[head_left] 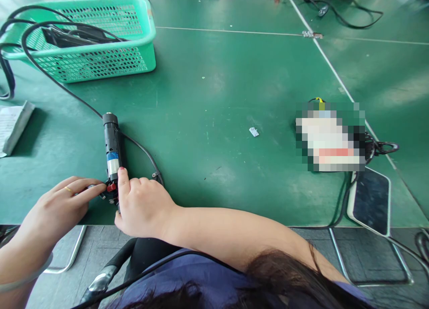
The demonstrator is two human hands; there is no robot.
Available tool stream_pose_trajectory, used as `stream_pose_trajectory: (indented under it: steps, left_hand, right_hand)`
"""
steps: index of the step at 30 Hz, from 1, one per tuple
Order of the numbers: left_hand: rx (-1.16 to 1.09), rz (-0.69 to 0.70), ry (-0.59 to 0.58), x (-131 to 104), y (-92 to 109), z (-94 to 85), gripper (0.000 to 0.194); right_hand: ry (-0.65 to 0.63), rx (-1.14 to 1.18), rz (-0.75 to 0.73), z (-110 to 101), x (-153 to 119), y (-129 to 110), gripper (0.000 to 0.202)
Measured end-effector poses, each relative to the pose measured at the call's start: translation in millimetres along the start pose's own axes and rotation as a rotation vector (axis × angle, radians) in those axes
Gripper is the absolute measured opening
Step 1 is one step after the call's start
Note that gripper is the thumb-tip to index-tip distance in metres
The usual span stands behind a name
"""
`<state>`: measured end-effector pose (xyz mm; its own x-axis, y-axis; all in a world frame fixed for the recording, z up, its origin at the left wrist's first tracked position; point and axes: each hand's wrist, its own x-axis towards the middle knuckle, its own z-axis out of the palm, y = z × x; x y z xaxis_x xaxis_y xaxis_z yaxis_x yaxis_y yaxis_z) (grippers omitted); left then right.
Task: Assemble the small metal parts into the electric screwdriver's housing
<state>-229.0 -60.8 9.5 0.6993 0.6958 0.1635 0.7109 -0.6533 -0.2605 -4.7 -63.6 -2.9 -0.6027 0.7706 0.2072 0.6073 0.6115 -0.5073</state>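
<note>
A black cylindrical device (111, 134) with a blue band and a white band lies on the green table (217, 99), its lower end toward me. My right hand (145, 201) is closed at its lower right side, with the index finger stretched along the white band. Beside a small red part (111, 188) at the lower end, my left hand (63, 199) has thumb and forefinger pinched together. A bit of metal shows by these fingertips, but what they grip is too small to make out. A black cable runs beside the device.
At upper left stands a green plastic basket (100, 61) with black cables and dark parts. A folded paper packet (15, 125) lies at the left edge. To the right are a pixelated object (330, 139), a phone (372, 201) and cables. A white scrap (254, 132) lies mid-table.
</note>
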Motion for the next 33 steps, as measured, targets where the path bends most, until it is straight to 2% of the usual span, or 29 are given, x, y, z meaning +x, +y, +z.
stream_pose_trajectory:
  steps: [6, 16, 22, 33]
  left_hand:
    - [-0.035, -0.021, 0.016, -2.9, -1.5, 1.8, 0.037]
    - [-0.012, 0.020, 0.031, 1.4, 0.4, -2.3, 0.034]
    - [-0.070, -0.021, 0.025, -4.3, 0.6, -1.1, 0.031]
    - [0.007, -0.126, 0.144, -1.7, 13.1, -0.9, 0.015]
  right_hand:
    - [0.005, -0.002, -0.001, 0.8, -0.1, -0.3, 0.069]
    - [0.050, -0.004, -0.003, 2.2, -0.1, 0.2, 0.068]
    - [0.031, -0.006, -0.005, 1.3, 0.1, -0.5, 0.068]
    - [0.011, -0.014, -0.008, 1.2, -0.3, 0.1, 0.068]
